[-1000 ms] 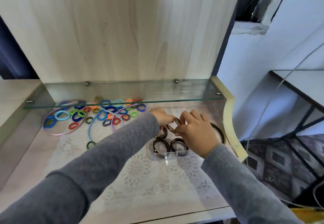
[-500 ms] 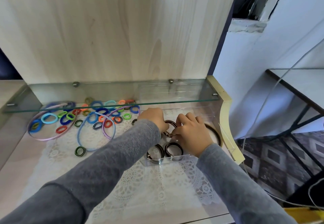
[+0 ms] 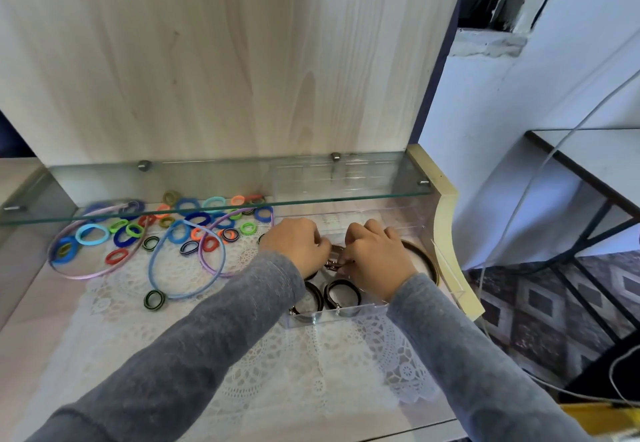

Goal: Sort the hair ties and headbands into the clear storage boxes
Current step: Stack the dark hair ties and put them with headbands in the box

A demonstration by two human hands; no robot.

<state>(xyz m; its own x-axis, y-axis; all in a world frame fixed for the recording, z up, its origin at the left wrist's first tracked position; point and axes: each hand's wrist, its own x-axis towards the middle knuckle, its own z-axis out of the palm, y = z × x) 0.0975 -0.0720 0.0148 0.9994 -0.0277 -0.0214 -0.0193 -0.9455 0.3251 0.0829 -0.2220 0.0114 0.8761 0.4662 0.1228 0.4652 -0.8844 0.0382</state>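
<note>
Pale matt wood panel, glossy glass shelf, clear smooth plastic box, white lace cloth, grey knit sleeves, shiny metal clasp.

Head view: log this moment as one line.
left hand: holds metal-clasp tie | right hand: holds it | place: clear storage box | coloured hair ties: outside

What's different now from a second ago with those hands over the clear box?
The left hand and right hand drew closer together and sank slightly into the clear plastic storage box, nearly hiding the metal-clasped hair tie they pinch between them. Unchanged: both keep hold of it; two dark hair ties lie at the box's front; the colourful hair ties and thin headbands stay on the lace cloth.
</note>
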